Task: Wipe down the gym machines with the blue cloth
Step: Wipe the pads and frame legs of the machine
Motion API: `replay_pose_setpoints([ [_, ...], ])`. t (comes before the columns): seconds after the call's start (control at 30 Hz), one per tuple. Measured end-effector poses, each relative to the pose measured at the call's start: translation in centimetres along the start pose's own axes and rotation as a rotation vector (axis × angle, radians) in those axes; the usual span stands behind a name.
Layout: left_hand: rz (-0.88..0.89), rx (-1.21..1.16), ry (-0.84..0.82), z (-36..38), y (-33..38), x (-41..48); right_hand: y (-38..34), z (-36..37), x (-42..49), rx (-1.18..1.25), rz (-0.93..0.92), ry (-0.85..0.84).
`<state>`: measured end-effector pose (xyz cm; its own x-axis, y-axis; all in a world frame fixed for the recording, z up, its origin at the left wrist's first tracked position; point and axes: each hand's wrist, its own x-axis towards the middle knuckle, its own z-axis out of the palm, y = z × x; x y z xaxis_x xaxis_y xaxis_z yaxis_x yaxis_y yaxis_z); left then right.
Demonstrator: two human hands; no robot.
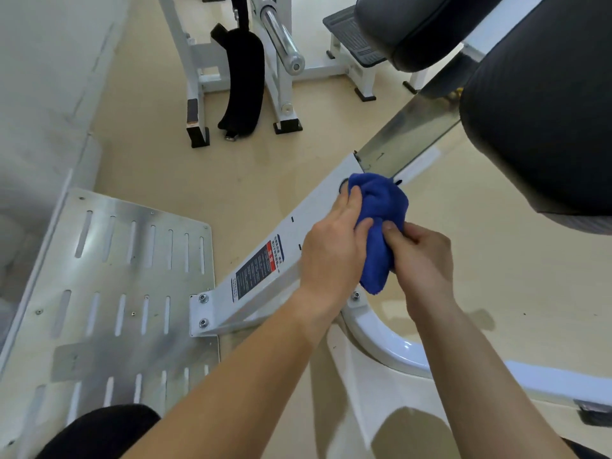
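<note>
- The cloth (377, 226) I see is a deep, solid blue.
- The frame beam (318, 207) is plain white; its label (256, 270) is dark with a red band (print too small for me to read).
- The footplate (132, 293) is silver metal, patterned with rows of slots.
- The pads (536, 111) are black, the floor (265, 167) pale beige.

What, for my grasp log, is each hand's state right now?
Left hand: closed on the blue cloth, fingers curled round it.
Right hand: closed on the blue cloth too, pinching its lower part.
</note>
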<state>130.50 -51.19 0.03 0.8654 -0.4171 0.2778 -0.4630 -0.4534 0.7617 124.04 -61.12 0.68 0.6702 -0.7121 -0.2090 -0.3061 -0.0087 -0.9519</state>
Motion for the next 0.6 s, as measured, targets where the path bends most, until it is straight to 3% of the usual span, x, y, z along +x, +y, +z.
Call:
replay_pose_setpoints([
  [0.2,0.013,0.083,-0.016,0.1,1.1,2.9,-1.1,1.4,1.6,0.048,-0.110,0.130],
  [0.47,-0.015,-0.067,0.111,0.4,1.4,-1.2,0.1,-0.6,0.4,0.032,-0.007,-0.070],
  [0.6,0.035,0.025,0.088,-0.1,1.1,-4.6,1.7,-2.5,-1.7,-0.105,0.054,-0.195],
])
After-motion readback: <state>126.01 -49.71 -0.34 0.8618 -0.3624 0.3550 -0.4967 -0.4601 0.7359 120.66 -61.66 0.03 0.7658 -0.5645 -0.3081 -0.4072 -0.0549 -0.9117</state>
